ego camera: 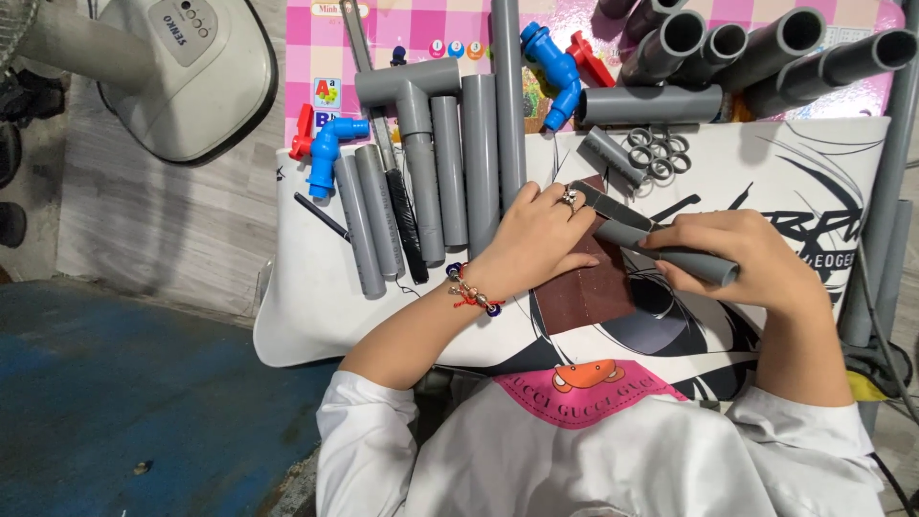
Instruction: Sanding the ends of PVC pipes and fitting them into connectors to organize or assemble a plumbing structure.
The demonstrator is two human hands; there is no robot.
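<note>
Grey pipe (670, 252), seemingly light, stiff and smooth, lay at frame centre-right, right hand (756, 263) wrapped around its middle, left hand (536, 239) pressed flat on brown sandpaper (584, 292).

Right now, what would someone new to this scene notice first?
At centre, the right hand grips a short grey pipe over a brown sheet, which the left hand presses flat. Left of them lies a row of grey pipes with bright blue elbow fittings; a white fan base sits top left.
</note>
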